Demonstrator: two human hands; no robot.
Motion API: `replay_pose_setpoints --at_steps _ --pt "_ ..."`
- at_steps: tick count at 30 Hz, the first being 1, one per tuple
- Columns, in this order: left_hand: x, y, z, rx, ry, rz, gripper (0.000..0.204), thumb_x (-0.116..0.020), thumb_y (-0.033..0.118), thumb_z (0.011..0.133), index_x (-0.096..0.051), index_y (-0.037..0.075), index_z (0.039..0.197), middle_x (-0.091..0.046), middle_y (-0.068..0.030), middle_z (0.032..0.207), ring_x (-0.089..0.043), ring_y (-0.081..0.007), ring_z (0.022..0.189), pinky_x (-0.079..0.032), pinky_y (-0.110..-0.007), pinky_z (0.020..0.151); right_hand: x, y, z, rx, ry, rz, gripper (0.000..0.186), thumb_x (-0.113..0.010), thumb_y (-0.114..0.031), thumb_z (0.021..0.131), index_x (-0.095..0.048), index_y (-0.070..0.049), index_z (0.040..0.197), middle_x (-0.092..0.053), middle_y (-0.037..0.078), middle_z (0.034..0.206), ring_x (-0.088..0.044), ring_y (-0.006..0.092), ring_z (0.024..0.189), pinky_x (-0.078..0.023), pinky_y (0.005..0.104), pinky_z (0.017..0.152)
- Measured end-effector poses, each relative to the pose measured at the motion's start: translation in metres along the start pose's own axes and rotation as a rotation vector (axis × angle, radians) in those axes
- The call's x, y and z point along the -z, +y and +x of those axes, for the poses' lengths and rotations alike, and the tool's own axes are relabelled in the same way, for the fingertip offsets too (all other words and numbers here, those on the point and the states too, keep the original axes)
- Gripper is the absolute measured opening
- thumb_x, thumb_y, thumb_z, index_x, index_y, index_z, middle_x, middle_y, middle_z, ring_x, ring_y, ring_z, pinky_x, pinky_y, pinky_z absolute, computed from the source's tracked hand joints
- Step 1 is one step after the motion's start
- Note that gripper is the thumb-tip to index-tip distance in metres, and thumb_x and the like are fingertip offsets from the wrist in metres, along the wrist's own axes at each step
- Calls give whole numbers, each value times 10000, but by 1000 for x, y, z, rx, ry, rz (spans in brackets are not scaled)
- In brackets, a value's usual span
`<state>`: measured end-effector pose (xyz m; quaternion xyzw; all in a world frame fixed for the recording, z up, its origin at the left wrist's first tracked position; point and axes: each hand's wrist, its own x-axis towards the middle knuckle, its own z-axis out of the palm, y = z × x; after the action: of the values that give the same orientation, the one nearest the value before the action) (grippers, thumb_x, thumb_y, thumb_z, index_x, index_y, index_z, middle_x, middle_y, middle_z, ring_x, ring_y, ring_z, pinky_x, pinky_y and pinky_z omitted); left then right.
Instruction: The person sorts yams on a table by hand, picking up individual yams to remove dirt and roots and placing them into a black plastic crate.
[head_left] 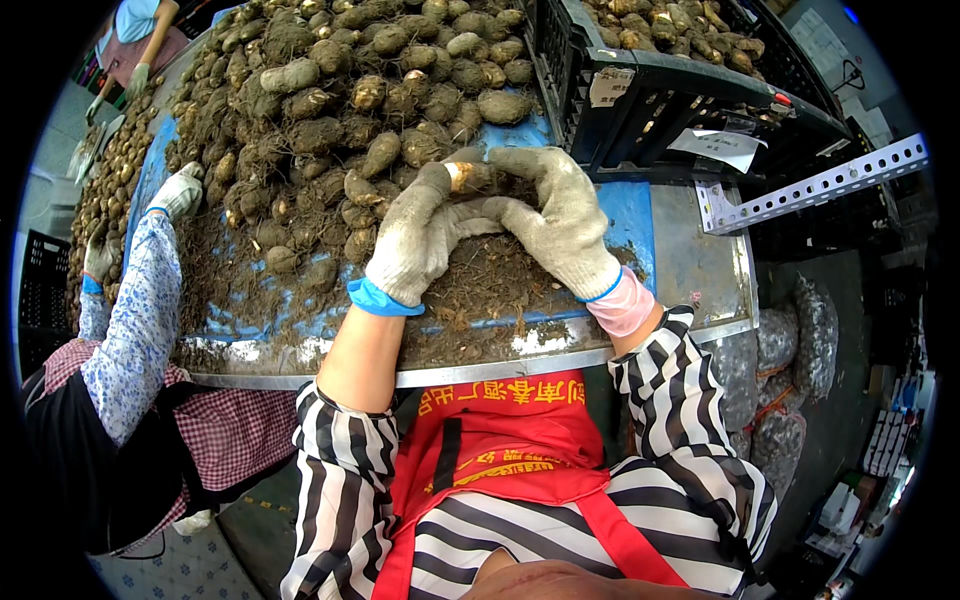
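Observation:
Between my two gloved hands, above the near edge of the heap, is a brown taro (466, 178) with a pale peeled-looking patch. My left hand (415, 225), in a soiled white knit glove with a blue cuff, closes on its left end. The fingers of my right hand (560, 210) curl round its right side, and both thumbs meet below it. The gloves hide part of the taro. Just beyond my hands lies a large heap of hairy, soil-covered taros (340, 130). Loose roots and dirt (490, 280) lie under my hands.
A metal-edged table (700, 270) with a blue sheet (625, 215) carries the heap. A black crate (660, 110) of taros stands at the back right, beside a perforated metal bar (820, 185). Co-workers' gloved hands (178, 190) work at the left. Filled net bags (780, 400) stand on the floor.

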<state>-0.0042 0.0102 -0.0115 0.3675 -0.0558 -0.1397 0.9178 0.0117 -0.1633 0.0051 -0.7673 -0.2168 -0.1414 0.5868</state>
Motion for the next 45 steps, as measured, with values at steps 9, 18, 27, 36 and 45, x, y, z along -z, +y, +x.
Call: replay_pose_setpoints --at_steps 9,18,27,36,45 --pt "-4 -7 -2 101 -9 70 373 -467 254 1033 -498 -35 1265 -616 -151 1159 -661 -263 986 -612 -405 766 -1 8 -7 191 29 -95 346 -746 -11 621 -714 -28 965 -677 158 906 -648 330 942 -520 420 841" --pt "2 -7 1 77 -8 -127 422 -414 326 1053 -508 -36 1249 -633 -148 1101 -691 -254 871 -602 -361 732 3 -13 2 395 -63 -203 132 -729 -46 601 -715 -30 731 -694 106 897 -643 296 976 -503 414 861" --pt "1 -5 0 -80 37 182 463 -460 307 1037 -505 -55 1323 -634 -156 1181 -650 -232 1030 -573 -377 851 -6 1 -8 -124 28 282 258 -759 -58 758 -698 -28 1007 -699 172 1026 -657 296 956 -500 369 858" --pt "-19 10 -6 -3 164 466 351 -620 170 957 -607 -54 1227 -681 -116 1077 -644 -140 947 -544 -251 817 10 4 -4 -51 -169 -46 298 -686 -75 850 -690 -25 1144 -698 154 973 -665 255 909 -513 337 820" --pt "-15 3 -8 -98 53 463 453 -578 170 982 -500 -90 1345 -636 -127 1188 -620 -146 1030 -530 -261 880 9 4 -3 -419 -47 230 209 -588 -105 969 -646 29 1118 -684 68 968 -605 99 888 -501 245 815"
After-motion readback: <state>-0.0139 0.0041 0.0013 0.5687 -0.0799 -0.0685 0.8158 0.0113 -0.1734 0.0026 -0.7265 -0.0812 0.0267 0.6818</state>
